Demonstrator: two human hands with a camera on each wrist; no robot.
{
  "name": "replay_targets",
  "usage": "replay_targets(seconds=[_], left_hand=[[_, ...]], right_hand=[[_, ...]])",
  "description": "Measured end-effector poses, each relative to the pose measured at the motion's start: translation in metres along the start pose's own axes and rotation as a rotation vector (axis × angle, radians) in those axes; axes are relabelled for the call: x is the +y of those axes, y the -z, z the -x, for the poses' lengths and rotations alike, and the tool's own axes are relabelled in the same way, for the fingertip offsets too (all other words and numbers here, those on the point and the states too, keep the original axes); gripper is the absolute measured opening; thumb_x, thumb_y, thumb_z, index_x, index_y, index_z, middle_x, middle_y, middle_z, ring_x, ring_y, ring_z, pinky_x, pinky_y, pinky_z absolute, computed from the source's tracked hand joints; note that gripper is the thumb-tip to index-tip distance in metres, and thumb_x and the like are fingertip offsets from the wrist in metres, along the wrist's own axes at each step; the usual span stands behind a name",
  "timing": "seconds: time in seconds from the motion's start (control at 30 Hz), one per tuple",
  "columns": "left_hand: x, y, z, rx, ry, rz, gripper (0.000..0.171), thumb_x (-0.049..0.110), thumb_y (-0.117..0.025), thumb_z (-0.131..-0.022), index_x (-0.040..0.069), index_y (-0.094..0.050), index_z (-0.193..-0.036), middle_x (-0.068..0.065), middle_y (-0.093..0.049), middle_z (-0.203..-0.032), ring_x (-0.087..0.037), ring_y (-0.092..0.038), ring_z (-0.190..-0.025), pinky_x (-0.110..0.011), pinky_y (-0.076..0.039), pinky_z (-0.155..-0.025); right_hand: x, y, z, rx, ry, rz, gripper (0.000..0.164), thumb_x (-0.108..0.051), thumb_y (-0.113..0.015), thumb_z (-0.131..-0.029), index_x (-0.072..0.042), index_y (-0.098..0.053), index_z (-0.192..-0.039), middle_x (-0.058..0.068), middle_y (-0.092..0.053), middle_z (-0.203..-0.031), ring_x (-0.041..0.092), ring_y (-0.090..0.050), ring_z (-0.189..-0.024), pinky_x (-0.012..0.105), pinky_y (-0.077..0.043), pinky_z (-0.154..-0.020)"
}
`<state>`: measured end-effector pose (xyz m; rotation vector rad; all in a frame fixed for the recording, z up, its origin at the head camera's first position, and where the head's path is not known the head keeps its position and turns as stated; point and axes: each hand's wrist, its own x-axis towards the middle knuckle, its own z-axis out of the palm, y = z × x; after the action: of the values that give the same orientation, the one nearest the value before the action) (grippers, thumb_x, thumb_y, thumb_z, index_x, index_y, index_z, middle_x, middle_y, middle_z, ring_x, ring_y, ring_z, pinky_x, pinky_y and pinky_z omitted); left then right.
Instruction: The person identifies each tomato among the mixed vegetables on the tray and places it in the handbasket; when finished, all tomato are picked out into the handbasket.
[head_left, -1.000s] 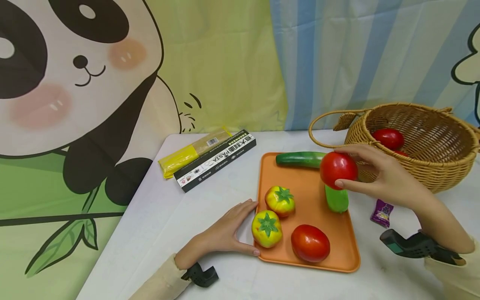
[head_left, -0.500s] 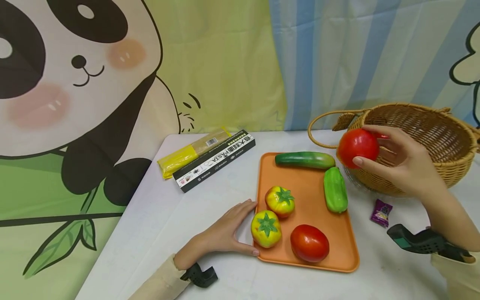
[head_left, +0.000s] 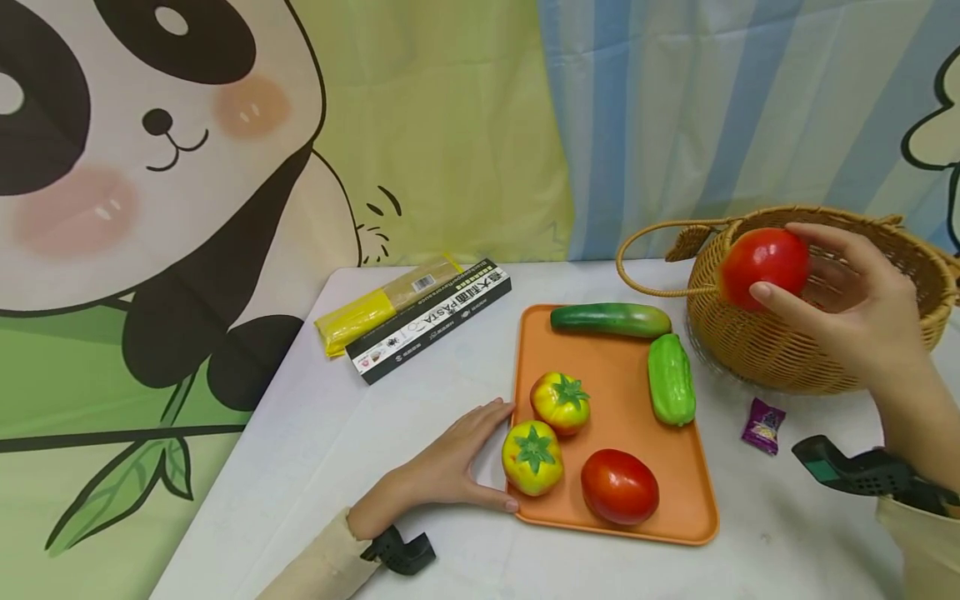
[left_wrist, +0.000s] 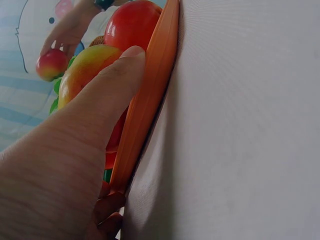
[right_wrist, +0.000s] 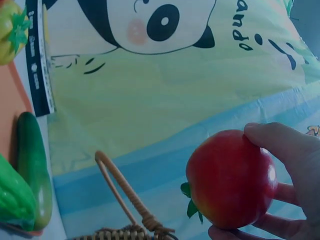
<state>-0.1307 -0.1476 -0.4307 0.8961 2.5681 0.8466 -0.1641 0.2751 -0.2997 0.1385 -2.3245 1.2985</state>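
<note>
My right hand (head_left: 862, 308) holds a red tomato (head_left: 765, 268) between thumb and fingers, above the near left rim of the wicker basket (head_left: 787, 354). Green leaves and a yellowish patch show on this tomato (right_wrist: 231, 179) in the right wrist view. My left hand (head_left: 450, 471) rests at the left edge of an orange tray (head_left: 607, 400), thumb and fingers spread and touching its rim. On that tray lie two yellow-red tomatoes (head_left: 532, 458) with green tops, a large red tomato (head_left: 620, 487), a dark green cucumber (head_left: 609, 320) and a lighter green cucumber-like vegetable (head_left: 671, 380).
Behind and left of the tray lie a black-and-white pasta box (head_left: 431, 321) and a yellow packet (head_left: 386, 304). A small purple wrapped candy (head_left: 763, 426) lies in front of the basket. The basket's handle (head_left: 637, 237) sticks out leftward. A panda-print curtain (head_left: 450, 125) hangs behind the table.
My right hand has carried the tomato from above the tray's right side, up and rightward, to the basket's rim. The left hand stays at the tray edge.
</note>
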Motion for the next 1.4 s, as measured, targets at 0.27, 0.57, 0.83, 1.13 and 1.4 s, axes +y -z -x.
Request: replay_targets(seconds=[0.27, 0.57, 0.83, 1.13, 1.4], left_hand=[[0.001, 0.000, 0.000, -0.001, 0.003, 0.004, 0.114, 0.059, -0.081, -0.069, 0.026, -0.017, -0.157, -0.002, -0.016, -0.163, -0.026, -0.017, -0.148, -0.052, -0.020, -0.118], [0.003, 0.002, 0.001, -0.005, 0.015, 0.010, 0.113, 0.059, -0.081, -0.069, 0.025, -0.018, -0.157, -0.002, -0.016, -0.163, -0.024, -0.016, -0.149, -0.051, -0.019, -0.119], [0.003, 0.002, 0.001, -0.002, 0.012, 0.008, 0.113, 0.058, -0.081, -0.069, 0.024, -0.018, -0.157, -0.003, -0.016, -0.163, -0.025, -0.016, -0.149, -0.050, -0.019, -0.119], [0.002, 0.001, 0.002, -0.013, 0.013, 0.010, 0.113, 0.059, -0.080, -0.070, 0.025, -0.018, -0.157, -0.002, -0.016, -0.163, -0.025, -0.015, -0.149, -0.050, -0.019, -0.119], [0.002, 0.001, 0.002, -0.011, 0.009, 0.005, 0.113, 0.059, -0.081, -0.070, 0.025, -0.017, -0.157, -0.002, -0.015, -0.163, -0.023, -0.014, -0.149, -0.050, -0.018, -0.119]], right_hand=[[0.006, 0.005, -0.006, 0.084, -0.018, 0.007, 0.063, -0.007, -0.073, -0.087, -0.022, -0.049, -0.143, -0.004, -0.051, -0.139, -0.003, -0.056, -0.114, 0.001, -0.042, -0.081], [0.022, 0.008, -0.011, 0.172, -0.005, 0.096, 0.062, -0.013, -0.075, -0.086, -0.027, -0.051, -0.142, -0.009, -0.052, -0.133, -0.004, -0.055, -0.112, 0.005, -0.042, -0.090], [0.047, 0.015, -0.017, 0.151, -0.025, 0.233, 0.065, -0.022, -0.074, -0.088, -0.034, -0.045, -0.145, 0.005, -0.047, -0.142, 0.011, -0.051, -0.129, 0.011, -0.039, -0.099], [0.048, 0.018, -0.017, 0.098, -0.101, 0.272, 0.065, -0.028, -0.070, -0.090, -0.028, -0.041, -0.149, 0.015, -0.041, -0.145, 0.025, -0.047, -0.133, 0.013, -0.037, -0.101], [0.046, 0.018, -0.022, -0.027, -0.166, 0.343, 0.070, -0.035, -0.066, -0.092, -0.009, -0.036, -0.150, 0.029, -0.036, -0.147, 0.052, -0.042, -0.126, 0.056, -0.041, -0.102]])
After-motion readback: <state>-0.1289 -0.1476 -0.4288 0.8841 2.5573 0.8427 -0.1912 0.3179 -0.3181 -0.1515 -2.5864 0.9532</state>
